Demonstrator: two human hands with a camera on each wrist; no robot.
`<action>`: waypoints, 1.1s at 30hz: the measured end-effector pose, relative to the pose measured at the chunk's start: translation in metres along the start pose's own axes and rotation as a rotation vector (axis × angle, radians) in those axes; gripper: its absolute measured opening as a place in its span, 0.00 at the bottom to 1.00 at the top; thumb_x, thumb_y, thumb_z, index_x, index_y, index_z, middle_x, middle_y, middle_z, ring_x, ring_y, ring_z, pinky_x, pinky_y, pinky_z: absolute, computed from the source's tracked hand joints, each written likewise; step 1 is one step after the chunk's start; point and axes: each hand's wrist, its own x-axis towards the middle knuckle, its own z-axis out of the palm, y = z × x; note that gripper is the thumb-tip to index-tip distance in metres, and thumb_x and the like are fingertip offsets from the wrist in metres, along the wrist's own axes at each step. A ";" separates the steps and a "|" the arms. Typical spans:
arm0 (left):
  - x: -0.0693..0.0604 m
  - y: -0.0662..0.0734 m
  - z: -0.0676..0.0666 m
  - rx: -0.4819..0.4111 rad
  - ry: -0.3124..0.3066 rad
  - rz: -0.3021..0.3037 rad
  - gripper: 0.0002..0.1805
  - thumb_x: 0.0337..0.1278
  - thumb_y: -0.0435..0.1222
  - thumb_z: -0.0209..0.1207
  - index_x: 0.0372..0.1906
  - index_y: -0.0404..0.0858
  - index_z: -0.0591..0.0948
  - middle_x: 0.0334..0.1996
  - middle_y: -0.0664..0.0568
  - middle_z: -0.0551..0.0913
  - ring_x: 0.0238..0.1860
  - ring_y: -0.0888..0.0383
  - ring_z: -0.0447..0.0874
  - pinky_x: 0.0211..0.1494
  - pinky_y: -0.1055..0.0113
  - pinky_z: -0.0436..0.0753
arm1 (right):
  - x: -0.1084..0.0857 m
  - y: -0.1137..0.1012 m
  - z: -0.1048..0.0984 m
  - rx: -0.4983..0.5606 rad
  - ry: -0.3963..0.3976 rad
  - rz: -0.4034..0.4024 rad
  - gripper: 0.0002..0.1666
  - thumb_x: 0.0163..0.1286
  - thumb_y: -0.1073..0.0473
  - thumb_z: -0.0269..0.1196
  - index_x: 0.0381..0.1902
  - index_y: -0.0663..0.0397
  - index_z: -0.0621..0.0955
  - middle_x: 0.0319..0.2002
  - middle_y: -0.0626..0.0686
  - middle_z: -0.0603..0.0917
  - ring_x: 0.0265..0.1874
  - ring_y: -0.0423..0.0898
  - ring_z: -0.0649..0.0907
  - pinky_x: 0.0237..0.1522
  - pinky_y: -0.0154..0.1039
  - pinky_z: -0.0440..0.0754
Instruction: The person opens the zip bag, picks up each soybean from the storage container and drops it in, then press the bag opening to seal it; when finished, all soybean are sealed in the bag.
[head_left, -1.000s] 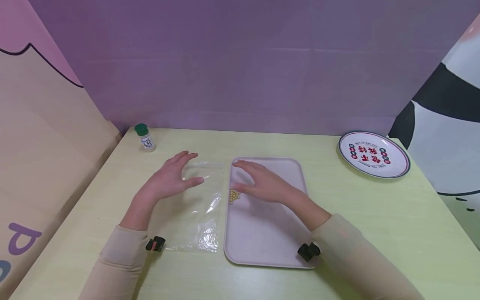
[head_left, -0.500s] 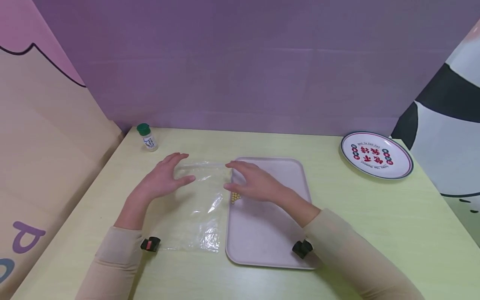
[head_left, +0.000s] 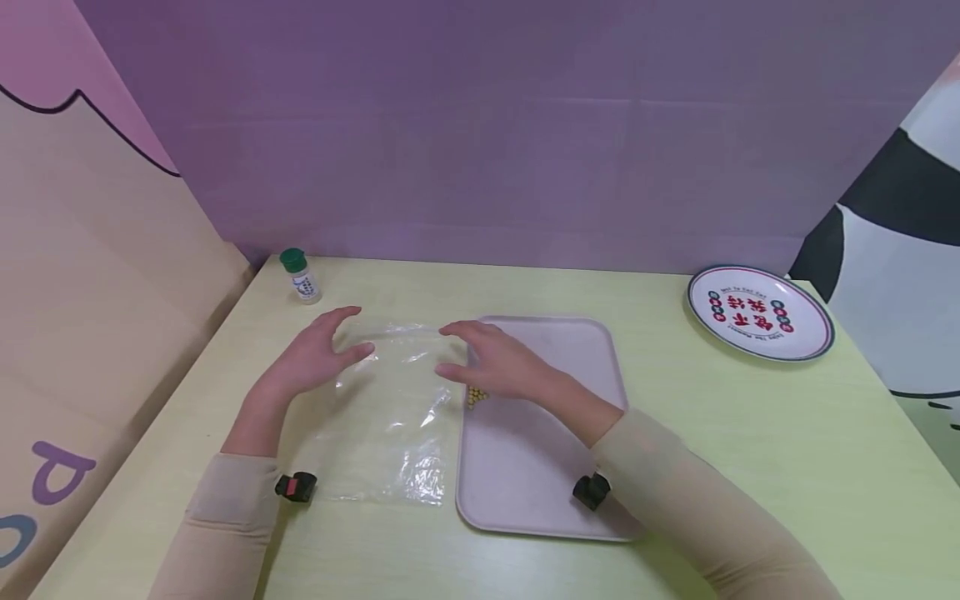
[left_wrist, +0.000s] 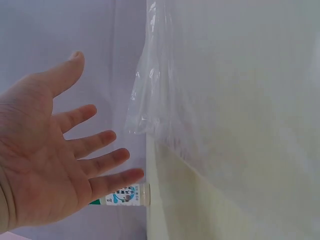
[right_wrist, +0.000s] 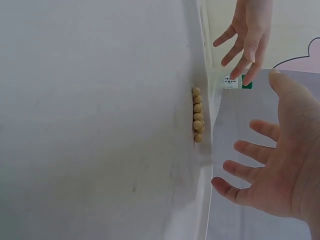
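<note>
A clear plastic bag lies flat on the table, its right side beside a pale tray. Several small round yellowish beads, perhaps beans, sit clustered against the tray's left edge. Over the bag's upper left part hovers my left hand, fingers spread and holding nothing. My right hand is held above the tray's left edge near the beads, its fingers extended and nothing in them. In the left wrist view, the left palm shows bare, with the bag's crinkled edge beyond the fingertips.
A small bottle with a green cap stands at the table's back left. An oval plate with red lettering lies at the back right. A purple backdrop rises behind the table.
Both hands have shifted left, the right one from over the tray toward the bag. The view has turned slightly. Neither hand has taken hold of anything.
</note>
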 end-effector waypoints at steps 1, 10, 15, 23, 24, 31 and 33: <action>0.000 -0.001 0.000 -0.015 0.003 -0.008 0.41 0.71 0.51 0.59 0.78 0.37 0.58 0.76 0.35 0.58 0.73 0.33 0.59 0.72 0.38 0.61 | 0.002 0.000 0.001 -0.005 -0.003 0.000 0.41 0.72 0.35 0.60 0.74 0.49 0.69 0.72 0.52 0.70 0.72 0.54 0.67 0.71 0.51 0.65; 0.003 -0.013 0.001 -0.177 0.010 -0.121 0.36 0.75 0.47 0.55 0.78 0.35 0.57 0.75 0.35 0.59 0.72 0.35 0.62 0.68 0.39 0.70 | 0.016 0.003 0.005 -0.019 0.000 -0.016 0.39 0.72 0.37 0.61 0.73 0.50 0.70 0.71 0.54 0.71 0.71 0.53 0.68 0.71 0.49 0.66; 0.004 -0.019 0.004 -0.267 0.030 -0.166 0.32 0.77 0.41 0.52 0.76 0.31 0.59 0.73 0.34 0.63 0.68 0.36 0.69 0.65 0.44 0.75 | 0.025 0.008 0.007 0.017 0.002 0.011 0.35 0.74 0.44 0.63 0.73 0.51 0.70 0.70 0.56 0.71 0.71 0.54 0.69 0.72 0.48 0.66; 0.007 -0.019 0.007 -0.355 -0.011 -0.160 0.30 0.78 0.35 0.49 0.75 0.24 0.58 0.69 0.29 0.66 0.66 0.36 0.70 0.65 0.46 0.75 | 0.037 0.017 0.010 0.065 0.007 0.065 0.30 0.75 0.56 0.62 0.72 0.54 0.70 0.70 0.56 0.72 0.70 0.53 0.70 0.70 0.48 0.67; 0.007 -0.019 0.007 -0.361 -0.018 -0.160 0.30 0.78 0.35 0.49 0.75 0.24 0.58 0.69 0.29 0.66 0.66 0.36 0.70 0.66 0.45 0.74 | 0.038 0.018 0.011 0.067 0.004 0.064 0.30 0.75 0.57 0.62 0.72 0.55 0.70 0.70 0.56 0.72 0.69 0.54 0.71 0.70 0.47 0.68; 0.007 -0.018 0.009 -0.352 -0.023 -0.153 0.29 0.79 0.34 0.48 0.76 0.26 0.58 0.69 0.30 0.66 0.66 0.37 0.69 0.66 0.45 0.73 | 0.047 0.017 0.015 0.014 -0.026 0.061 0.31 0.73 0.65 0.61 0.72 0.58 0.69 0.67 0.59 0.75 0.64 0.54 0.76 0.67 0.47 0.72; 0.008 -0.018 0.010 -0.358 -0.007 -0.148 0.29 0.78 0.33 0.48 0.76 0.26 0.59 0.68 0.31 0.67 0.65 0.37 0.70 0.65 0.45 0.75 | 0.048 0.016 0.015 0.000 -0.031 0.063 0.31 0.72 0.66 0.60 0.72 0.58 0.69 0.66 0.59 0.76 0.64 0.54 0.76 0.67 0.47 0.72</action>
